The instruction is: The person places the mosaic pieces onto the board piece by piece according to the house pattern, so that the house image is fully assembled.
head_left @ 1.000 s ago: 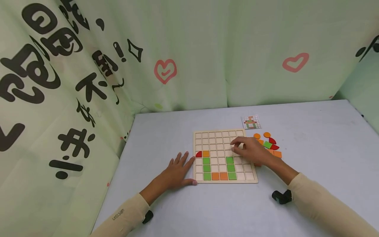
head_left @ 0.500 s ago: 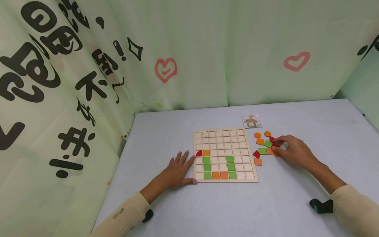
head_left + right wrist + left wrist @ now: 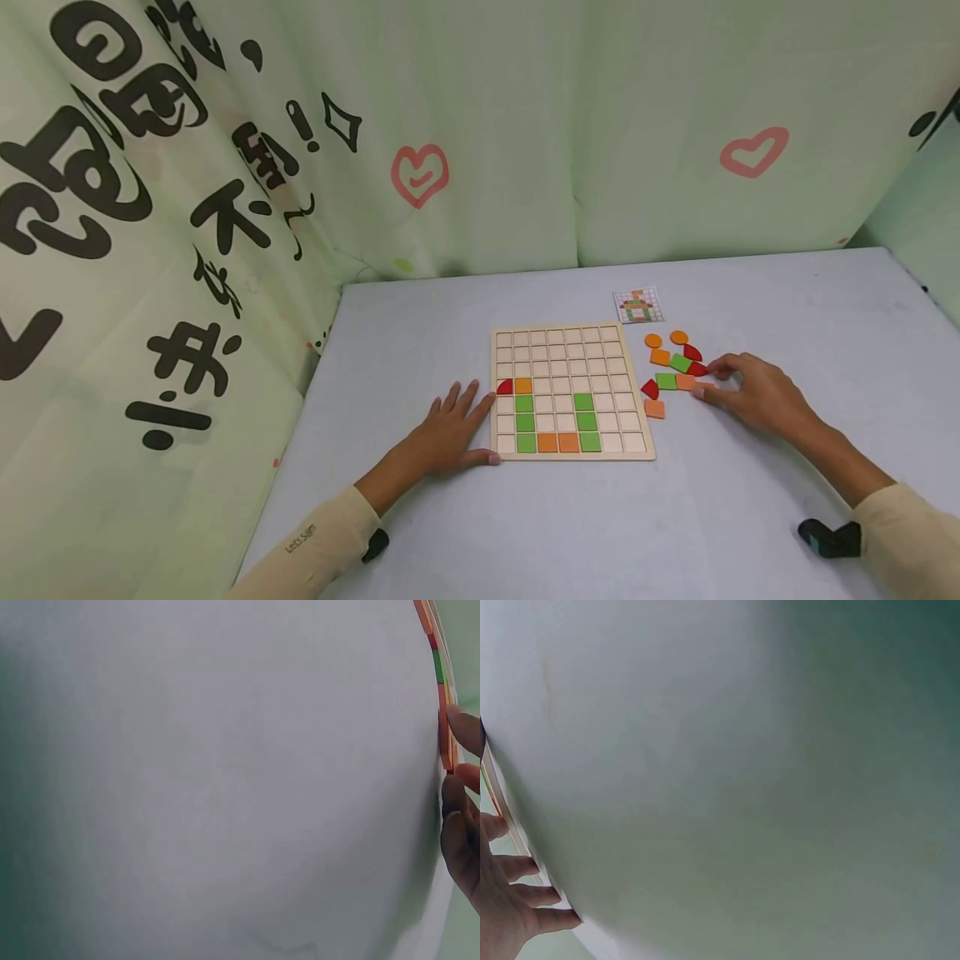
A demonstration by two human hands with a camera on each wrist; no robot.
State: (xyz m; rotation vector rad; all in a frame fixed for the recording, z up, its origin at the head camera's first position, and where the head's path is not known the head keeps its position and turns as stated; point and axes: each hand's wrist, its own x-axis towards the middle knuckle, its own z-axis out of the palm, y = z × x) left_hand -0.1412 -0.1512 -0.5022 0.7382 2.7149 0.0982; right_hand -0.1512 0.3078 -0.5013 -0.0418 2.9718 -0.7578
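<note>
A square wooden grid board (image 3: 557,331) lies on the table. My left hand (image 3: 448,432) rests spread at its left edge, fingertips at the frame; the left wrist view shows these fingers (image 3: 551,921) extended. The board holds green tiles in two columns, orange tiles (image 3: 558,442) between them, one orange-yellow tile (image 3: 522,386) and a red quarter-round piece (image 3: 505,387). To the right, my right hand (image 3: 757,390) pinches an orange square tile (image 3: 705,385) between thumb and index finger, beside a red piece (image 3: 697,368). In the right wrist view the fingers (image 3: 465,733) are at the row of tiles.
Loose pieces lie right of the board: orange discs (image 3: 653,341), a green tile (image 3: 666,381), a red piece (image 3: 650,389) and a lone orange tile (image 3: 655,409). A small pattern card (image 3: 638,305) lies behind them. A printed curtain (image 3: 510,167) stands behind the table.
My right hand has moved right, from over the board to the loose pieces, then slightly off the red piece toward the orange tile. My left hand has stayed at the board's edge.
</note>
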